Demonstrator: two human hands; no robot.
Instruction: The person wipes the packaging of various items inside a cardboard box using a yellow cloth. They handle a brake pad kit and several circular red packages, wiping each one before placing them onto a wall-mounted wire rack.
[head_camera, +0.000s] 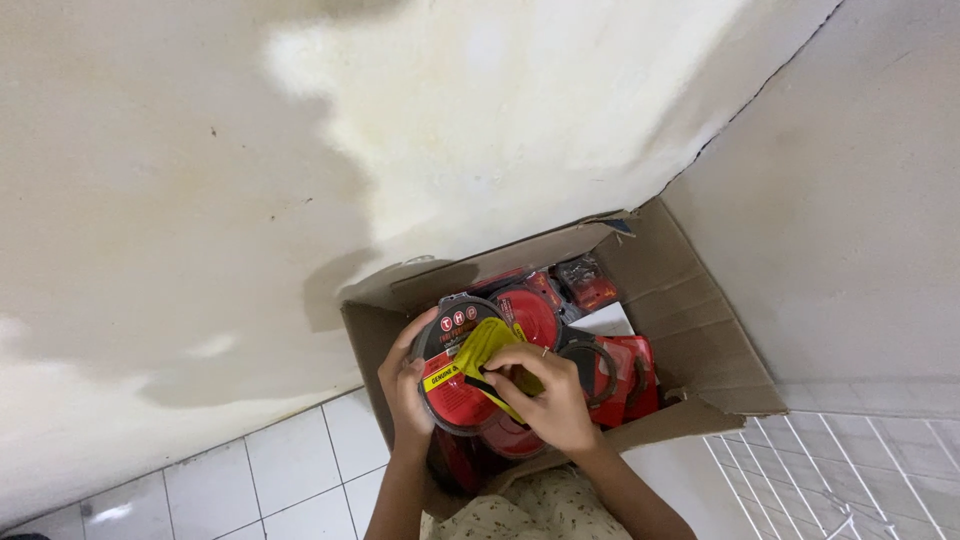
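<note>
keep your left hand (405, 385) cupped firm around the left rim of the round red pack (462, 370) above the near side of the cardboard box (700, 340), while your right hand (545, 395) fingers pinch its yellow label (490, 350) and pull slowly

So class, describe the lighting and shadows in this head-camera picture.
Head view: a bright washed-out patch on the wall; the cardboard box throws a soft shadow leftward; the round red package is evenly lit; the tiled floor shows faint glare.

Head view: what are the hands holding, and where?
The left hand grips a round red pack by its left edge; the right hand pinches its yellow label.
</note>
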